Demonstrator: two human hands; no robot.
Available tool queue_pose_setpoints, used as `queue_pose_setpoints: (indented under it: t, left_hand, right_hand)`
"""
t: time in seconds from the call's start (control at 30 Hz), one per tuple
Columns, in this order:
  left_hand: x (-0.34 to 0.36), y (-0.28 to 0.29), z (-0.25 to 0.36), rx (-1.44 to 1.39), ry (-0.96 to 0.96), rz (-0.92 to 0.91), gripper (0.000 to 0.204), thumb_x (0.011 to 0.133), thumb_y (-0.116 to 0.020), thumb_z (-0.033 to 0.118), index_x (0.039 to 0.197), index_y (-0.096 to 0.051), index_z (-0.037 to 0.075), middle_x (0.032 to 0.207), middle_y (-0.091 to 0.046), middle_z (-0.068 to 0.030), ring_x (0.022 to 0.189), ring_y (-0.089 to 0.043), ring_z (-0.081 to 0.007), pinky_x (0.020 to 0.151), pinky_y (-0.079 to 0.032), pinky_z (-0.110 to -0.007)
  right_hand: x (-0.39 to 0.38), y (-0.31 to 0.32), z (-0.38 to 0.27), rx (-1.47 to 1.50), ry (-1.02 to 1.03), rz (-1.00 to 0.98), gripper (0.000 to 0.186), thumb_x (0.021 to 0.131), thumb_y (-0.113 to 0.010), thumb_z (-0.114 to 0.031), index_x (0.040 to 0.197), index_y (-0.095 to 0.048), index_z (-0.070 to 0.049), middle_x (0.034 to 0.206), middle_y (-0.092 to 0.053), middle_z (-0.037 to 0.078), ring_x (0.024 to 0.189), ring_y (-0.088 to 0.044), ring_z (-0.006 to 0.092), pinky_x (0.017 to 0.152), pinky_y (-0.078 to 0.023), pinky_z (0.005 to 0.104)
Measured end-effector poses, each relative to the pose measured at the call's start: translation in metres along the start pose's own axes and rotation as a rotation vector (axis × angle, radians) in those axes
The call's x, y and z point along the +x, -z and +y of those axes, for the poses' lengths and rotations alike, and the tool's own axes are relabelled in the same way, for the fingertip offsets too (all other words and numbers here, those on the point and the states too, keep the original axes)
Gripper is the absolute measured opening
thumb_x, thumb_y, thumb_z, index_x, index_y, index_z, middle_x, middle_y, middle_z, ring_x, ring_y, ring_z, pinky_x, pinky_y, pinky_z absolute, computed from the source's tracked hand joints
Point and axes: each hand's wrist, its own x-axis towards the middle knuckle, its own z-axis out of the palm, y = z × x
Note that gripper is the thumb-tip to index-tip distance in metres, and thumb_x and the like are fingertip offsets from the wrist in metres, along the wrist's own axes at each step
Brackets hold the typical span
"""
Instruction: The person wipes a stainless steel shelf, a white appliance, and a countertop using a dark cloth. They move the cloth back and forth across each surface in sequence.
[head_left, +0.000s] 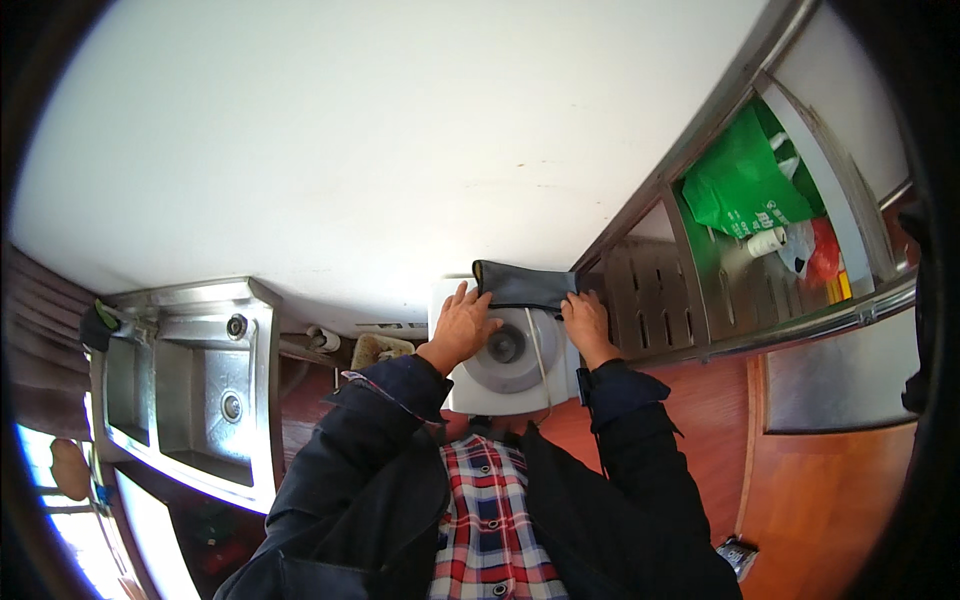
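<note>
A dark grey cloth (528, 287) with black edging is stretched between my two hands, above the far part of a white appliance (508, 400) with a round grey top. A little yellow shows at the cloth's left end. My left hand (462, 328) has its fingertips at the near left corner of the cloth, the thumb pointing right over the round top. At the cloth's right end, the fingers of my right hand (587, 328) are closed on the near corner. A thin pale cord (540, 355) crosses the appliance's top between my hands.
On the left stands a steel double sink (215, 380). A beige basket-like container (380, 349) and a white pipe (323, 340) sit between sink and appliance. To the right, a steel rack (650, 295) holds a green bag (745, 180). A white wall (350, 130) rises behind.
</note>
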Motion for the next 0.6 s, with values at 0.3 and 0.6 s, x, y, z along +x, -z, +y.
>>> queue_pose_setpoints:
  t: [0.3,0.6]
  left_hand:
    - [-0.023,0.103,0.04,-0.099,-0.073,0.338,0.05,0.096,-0.074,0.026,0.137,-0.065,-0.001,0.143,-0.06,-0.0286,0.138,-0.052,-0.0501,0.114,-0.045,-0.053]
    - [0.014,0.254,0.118,-0.018,-0.399,0.827,0.048,0.091,-0.076,0.003,0.137,-0.064,-0.001,0.134,-0.061,-0.0262,0.115,-0.065,-0.042,0.095,-0.056,-0.044]
  right_hand:
    - [0.01,0.119,-0.084,0.439,0.332,0.36,0.022,0.099,-0.069,-0.009,0.116,-0.072,0.003,0.111,-0.072,0.021,0.099,-0.071,0.0394,0.084,-0.058,0.046]
    - [0.069,0.272,-0.146,0.373,0.441,0.839,0.03,0.098,-0.066,0.001,0.128,-0.07,-0.001,0.11,-0.066,0.018,0.096,-0.068,0.0347,0.08,-0.055,0.0423]
